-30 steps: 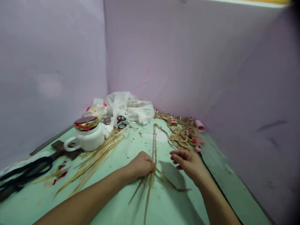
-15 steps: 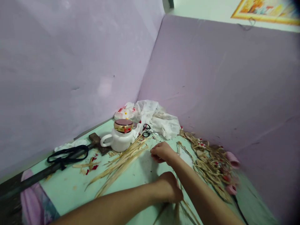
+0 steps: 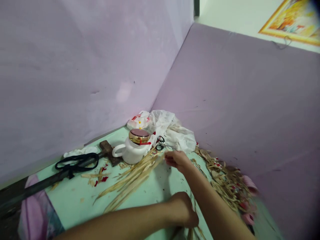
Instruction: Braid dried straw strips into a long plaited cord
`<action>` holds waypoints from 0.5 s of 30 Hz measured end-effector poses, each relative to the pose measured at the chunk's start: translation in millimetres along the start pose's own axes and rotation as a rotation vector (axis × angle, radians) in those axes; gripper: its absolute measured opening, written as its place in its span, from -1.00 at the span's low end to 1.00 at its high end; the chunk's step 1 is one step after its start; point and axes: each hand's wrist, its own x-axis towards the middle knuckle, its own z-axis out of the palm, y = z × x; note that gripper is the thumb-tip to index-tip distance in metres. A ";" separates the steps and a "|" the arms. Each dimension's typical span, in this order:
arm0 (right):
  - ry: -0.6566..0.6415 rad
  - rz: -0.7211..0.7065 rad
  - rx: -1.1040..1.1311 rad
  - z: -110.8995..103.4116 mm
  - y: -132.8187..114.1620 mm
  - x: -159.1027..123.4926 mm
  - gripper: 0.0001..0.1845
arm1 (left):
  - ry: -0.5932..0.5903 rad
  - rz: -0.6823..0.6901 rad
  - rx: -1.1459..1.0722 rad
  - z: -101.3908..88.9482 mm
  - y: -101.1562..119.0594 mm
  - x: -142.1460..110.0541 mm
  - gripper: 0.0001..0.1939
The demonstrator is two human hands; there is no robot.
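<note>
My right hand (image 3: 178, 160) reaches forward, fingers pinched at the upper end of a pale dry fibre strip (image 3: 158, 162). That strip runs back over a loose bundle of similar strips (image 3: 128, 188) lying on the pale green surface. Nearer to me, my left hand (image 3: 184, 210) is closed, palm down, with fibre strands (image 3: 192, 232) coming out beneath it; its fingertips are hidden. Past the right forearm, a thin braided cord (image 3: 198, 165) leads toward a heap of tan braided cord (image 3: 222, 180) dotted with red and white bits.
A white mug (image 3: 133, 151) with a gold-rimmed lid (image 3: 139, 136) stands beyond the bundle. Scissors (image 3: 160, 143) with black handles lie by a white plastic bag (image 3: 175, 131). To the left are a hammer (image 3: 108, 151) and a dark strap (image 3: 76, 162). Lilac walls (image 3: 225, 93) meet behind.
My right hand has moved slightly forward to the bundle's upper end and now pinches a strip. My left hand stays closed on the strands. The camera view has shifted a little.
</note>
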 end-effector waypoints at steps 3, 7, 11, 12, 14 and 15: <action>-0.026 -0.128 0.187 -35.5 -17.0 -9.3 -0.97 | 0.067 -0.193 0.131 -5.1 9.0 -12.1 -0.80; -0.112 -0.328 0.286 -95.8 -22.7 -40.3 -0.95 | 0.091 -0.308 0.129 -11.0 16.2 -18.4 -0.91; -0.077 -0.251 0.093 -133.0 18.7 -86.6 -0.80 | 0.025 -0.320 0.068 -12.2 18.3 -16.5 -0.92; -0.085 -0.205 0.057 -134.7 35.0 -96.5 -0.77 | 0.018 -0.287 0.043 -12.2 19.9 -16.9 -0.92; -0.114 -0.087 0.008 -130.6 68.8 -110.8 -0.73 | -0.004 -0.254 -0.016 -12.3 24.5 -18.9 -0.93; -0.095 -0.059 0.020 -126.0 84.4 -115.1 -0.72 | -0.010 -0.256 -0.049 -12.4 27.1 -20.0 -0.92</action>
